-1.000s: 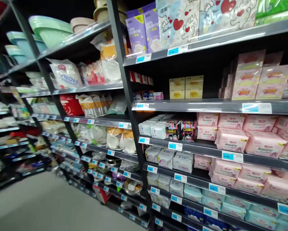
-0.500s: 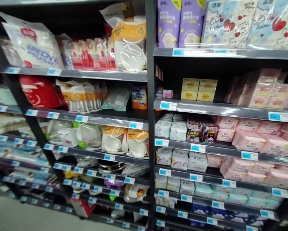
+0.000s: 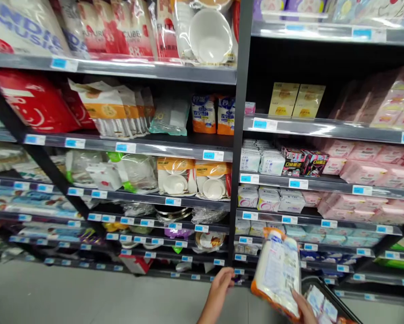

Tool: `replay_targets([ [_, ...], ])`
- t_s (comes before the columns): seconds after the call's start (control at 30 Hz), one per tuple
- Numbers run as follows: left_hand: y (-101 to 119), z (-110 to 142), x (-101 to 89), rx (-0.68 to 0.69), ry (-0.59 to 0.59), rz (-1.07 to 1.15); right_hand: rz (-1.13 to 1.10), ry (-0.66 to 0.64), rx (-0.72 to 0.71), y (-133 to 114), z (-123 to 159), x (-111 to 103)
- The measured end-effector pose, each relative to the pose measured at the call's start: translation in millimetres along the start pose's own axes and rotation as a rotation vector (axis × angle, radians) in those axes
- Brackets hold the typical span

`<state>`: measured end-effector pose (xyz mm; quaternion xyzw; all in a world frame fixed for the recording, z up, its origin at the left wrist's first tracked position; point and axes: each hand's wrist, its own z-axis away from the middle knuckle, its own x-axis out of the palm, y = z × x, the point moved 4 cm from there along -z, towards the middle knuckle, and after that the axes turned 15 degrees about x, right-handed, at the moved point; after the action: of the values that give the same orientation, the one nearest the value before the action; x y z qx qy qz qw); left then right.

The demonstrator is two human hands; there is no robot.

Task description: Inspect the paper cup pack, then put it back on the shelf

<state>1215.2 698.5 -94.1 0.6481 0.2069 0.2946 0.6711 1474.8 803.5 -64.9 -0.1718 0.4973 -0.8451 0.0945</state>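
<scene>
Shelving (image 3: 137,68) ahead of you; blk basket (image 3: 340,300) low R. Orange-white pack (image 3: 278,274), just L of it in view, is clamped in your R hand (image 3: 303,306) by a lower corner: off-centre grip, might tip & slip. L hand (image 3: 222,282): can't tell if fingers apart.

White light shines on the shelf edge (image 3: 323,130) above the fingers (image 3: 226,272); the shelf back (image 3: 289,58) higher up is dark; far up-left of them, the bag (image 3: 23,27) looks blurry and stretched
</scene>
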Motion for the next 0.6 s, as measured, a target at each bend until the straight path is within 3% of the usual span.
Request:
replay_targets([
  [0.1,27,9,16.1,0.109,-0.073,0.105,-0.144,-0.004,0.07,-11,8,15],
  [0.27,69,37,32.5,0.228,-0.171,0.216,-0.254,-0.071,-0.018,-49,30,42],
  [0.43,79,51,39.3,0.318,-0.257,0.105,-0.205,-0.049,-0.125,-56,36,47],
  [0.6,83,59,41.3,0.364,-0.241,-0.03,-0.107,-0.053,-0.219,-58,44,53],
])
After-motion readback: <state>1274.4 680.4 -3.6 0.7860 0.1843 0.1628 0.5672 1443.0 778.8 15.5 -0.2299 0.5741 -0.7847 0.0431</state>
